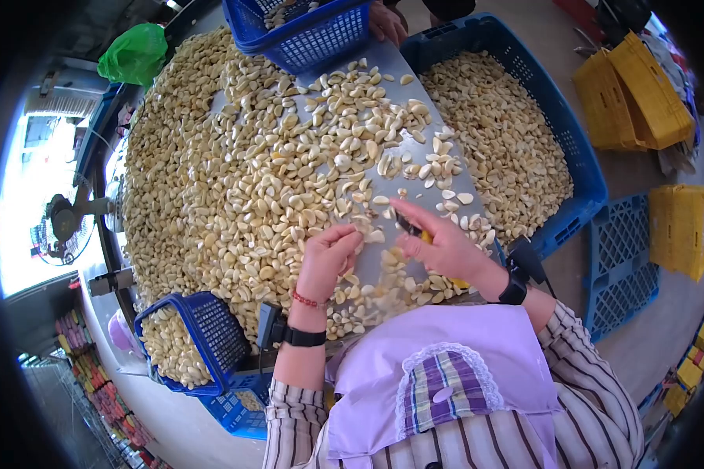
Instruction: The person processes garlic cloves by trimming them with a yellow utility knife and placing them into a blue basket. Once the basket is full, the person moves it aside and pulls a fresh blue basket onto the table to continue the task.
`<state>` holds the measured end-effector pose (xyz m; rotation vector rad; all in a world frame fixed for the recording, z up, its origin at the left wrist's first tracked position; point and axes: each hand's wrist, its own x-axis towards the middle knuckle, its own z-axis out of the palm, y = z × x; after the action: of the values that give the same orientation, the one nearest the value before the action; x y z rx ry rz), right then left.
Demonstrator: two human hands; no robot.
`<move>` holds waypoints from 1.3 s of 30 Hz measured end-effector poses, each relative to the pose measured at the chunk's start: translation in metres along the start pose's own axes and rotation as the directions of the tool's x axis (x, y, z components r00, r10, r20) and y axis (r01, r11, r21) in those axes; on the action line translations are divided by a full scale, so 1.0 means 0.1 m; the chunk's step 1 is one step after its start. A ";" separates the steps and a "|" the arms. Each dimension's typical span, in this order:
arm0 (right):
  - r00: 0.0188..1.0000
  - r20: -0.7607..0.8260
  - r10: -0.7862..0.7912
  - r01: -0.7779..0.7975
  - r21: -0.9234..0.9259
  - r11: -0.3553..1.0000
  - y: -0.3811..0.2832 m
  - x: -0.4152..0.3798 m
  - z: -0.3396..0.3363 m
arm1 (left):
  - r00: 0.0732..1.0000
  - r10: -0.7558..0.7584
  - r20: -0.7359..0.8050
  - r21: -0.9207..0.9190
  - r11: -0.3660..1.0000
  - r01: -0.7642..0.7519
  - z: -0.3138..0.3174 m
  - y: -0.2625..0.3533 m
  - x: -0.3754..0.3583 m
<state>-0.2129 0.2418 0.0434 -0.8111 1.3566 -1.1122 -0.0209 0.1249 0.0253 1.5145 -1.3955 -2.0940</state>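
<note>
My left hand (330, 254) is closed over the near part of the metal table (371, 187), its fingertips pinched together. What they hold, if anything, is hidden. My right hand (440, 244) is wrapped round a slim yellow-and-black tool (424, 234), which looks like a small knife; its blade cannot be made out. The two hands are close but apart. Around and beneath them lie pale cream, clove-shaped pieces (266, 187), like peeled garlic cloves, heaped deep on the left and scattered thinly near the right edge. A few pieces below my hands are blurred.
A large blue crate (590, 168) full of pieces stands along the right side. One blue basket (321, 51) sits at the far edge near another person's hand (387, 22); another basket (231, 336) is at lower left. Yellow crates (641, 98) and a fan (66, 220) stand farther out.
</note>
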 end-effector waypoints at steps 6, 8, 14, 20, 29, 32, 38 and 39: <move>0.979 0.168 -0.115 0.134 -0.103 0.986 0.05 0.01 0.11 | 0.939 0.344 -0.003 0.152 0.928 -0.340 0.15 0.03 -0.23; 0.960 0.276 0.044 -0.056 0.036 0.998 -0.04 -0.01 0.14 | 0.855 0.518 0.035 0.207 0.833 -0.513 0.18 -0.03 -0.25; 0.930 0.282 0.236 -0.259 0.047 0.965 -0.14 -0.01 0.21 | 0.985 0.175 0.011 -0.113 0.979 -0.172 0.20 -0.07 -0.38; 0.964 0.198 0.179 -0.219 0.200 0.955 -0.03 0.02 0.24 | 0.943 0.286 -0.173 -0.644 0.692 -0.328 -0.38 0.00 -0.74; 0.969 0.131 0.210 -0.245 0.381 0.892 0.06 0.14 0.20 | 0.298 0.510 -0.807 0.564 0.816 0.127 -3.05 -0.03 -1.80; 0.966 0.121 0.228 -0.257 0.361 0.897 0.09 0.15 0.21 | 0.234 0.823 -0.517 0.822 0.401 0.406 -2.71 0.10 -1.85; 0.967 0.030 0.254 -0.240 0.448 0.861 0.09 0.15 0.17 | 0.497 0.797 -0.344 0.938 0.311 0.151 -1.36 -0.33 -1.42; 0.968 0.030 0.248 -0.235 0.449 0.862 0.09 0.15 0.17 | 0.541 0.708 -0.454 0.890 0.382 0.247 -1.27 -0.59 -1.32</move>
<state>-0.1968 0.2283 0.0317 -0.2759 1.1220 -1.1769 0.1630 0.1674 0.0594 1.9010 -2.1672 0.0076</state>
